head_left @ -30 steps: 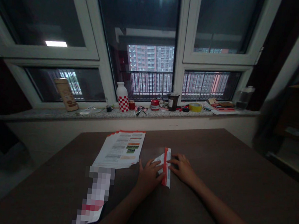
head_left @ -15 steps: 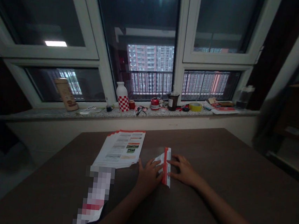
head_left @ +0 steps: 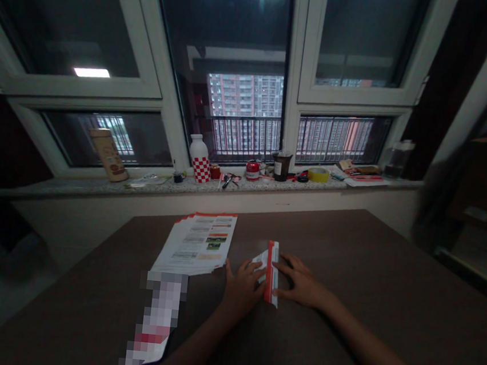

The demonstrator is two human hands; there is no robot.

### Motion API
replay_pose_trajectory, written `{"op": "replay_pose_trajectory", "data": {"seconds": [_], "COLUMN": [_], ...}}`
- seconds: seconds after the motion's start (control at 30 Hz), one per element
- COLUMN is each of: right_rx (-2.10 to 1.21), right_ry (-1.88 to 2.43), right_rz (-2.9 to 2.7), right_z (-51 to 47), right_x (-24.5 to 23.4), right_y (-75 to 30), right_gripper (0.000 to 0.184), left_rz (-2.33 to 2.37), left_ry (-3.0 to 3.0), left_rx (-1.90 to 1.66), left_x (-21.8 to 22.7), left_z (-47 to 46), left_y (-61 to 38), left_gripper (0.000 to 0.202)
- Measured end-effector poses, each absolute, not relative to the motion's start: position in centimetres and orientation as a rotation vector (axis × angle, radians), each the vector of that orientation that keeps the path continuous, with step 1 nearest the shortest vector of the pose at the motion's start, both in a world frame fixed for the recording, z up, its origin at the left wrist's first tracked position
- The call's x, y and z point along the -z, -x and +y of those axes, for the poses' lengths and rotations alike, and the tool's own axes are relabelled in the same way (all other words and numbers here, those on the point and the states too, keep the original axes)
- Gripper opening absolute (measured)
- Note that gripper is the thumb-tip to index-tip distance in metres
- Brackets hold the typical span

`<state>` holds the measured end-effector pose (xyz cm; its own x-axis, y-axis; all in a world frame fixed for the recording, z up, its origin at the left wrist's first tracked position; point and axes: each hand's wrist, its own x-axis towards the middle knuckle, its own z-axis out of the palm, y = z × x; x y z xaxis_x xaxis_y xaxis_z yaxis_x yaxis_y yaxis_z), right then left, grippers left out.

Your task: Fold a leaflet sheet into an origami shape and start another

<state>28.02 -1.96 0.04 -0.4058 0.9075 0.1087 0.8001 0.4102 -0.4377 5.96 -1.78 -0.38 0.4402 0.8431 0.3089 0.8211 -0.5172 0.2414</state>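
A small folded sheet of paper [head_left: 269, 277], white with a red strip, lies on the brown table. My left hand [head_left: 242, 286] rests over its left part, thumb stretched out to the left and fingers spread down onto the paper. From the other side, my right hand [head_left: 300, 282] touches the right edge with its fingertips and thumb, fingers apart. The paper's lower left part is hidden under my left hand. Left of my hands is a fanned stack of printed sheets [head_left: 194, 244] with red top edges.
A blurred-out flat object [head_left: 161, 318] lies at the table's near left. Behind the table [head_left: 372, 275], the window sill carries a checked bottle [head_left: 201, 160], a tan flask [head_left: 108, 157], a dark cup [head_left: 282, 166], yellow tape [head_left: 318, 175] and a clear jug [head_left: 398, 159].
Hardly anything differs. My right hand has shifted very slightly along the paper's right edge; my left hand and the folded paper stay in place.
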Motion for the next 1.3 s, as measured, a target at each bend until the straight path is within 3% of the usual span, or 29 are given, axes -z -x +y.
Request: {"op": "replay_pose_trajectory", "data": {"seconds": [0.8,0.9,1.07,1.3], "right_rx": [-0.472,-0.478,-0.377,-0.322], "right_ry": [1.474,1.469,1.493,1.509], "right_rz": [-2.480,-2.452,-2.323,-2.295], "right_z": [-2.71,-2.77,-2.59,-2.46], "right_x": [0.08,-0.14,0.06,0.51], "right_y": [-28.17,-28.27,-27.97,-27.62], "right_gripper": [0.113,0.102,0.060,0.066], "left_rz": [1.513,1.510,1.487,1.514], "left_ry": [-2.655,-2.650,-2.628,-2.630], "left_rx": [-0.604,-0.613,-0.638,-0.627], "left_x": [0.63,0.69,0.64,0.41], "left_z": [-1.72,-1.71,-1.82,-1.98], "left_y": [-5.88,-5.86,-5.92,-5.98], "left_gripper": [0.033,0.033,0.032,0.033]}}
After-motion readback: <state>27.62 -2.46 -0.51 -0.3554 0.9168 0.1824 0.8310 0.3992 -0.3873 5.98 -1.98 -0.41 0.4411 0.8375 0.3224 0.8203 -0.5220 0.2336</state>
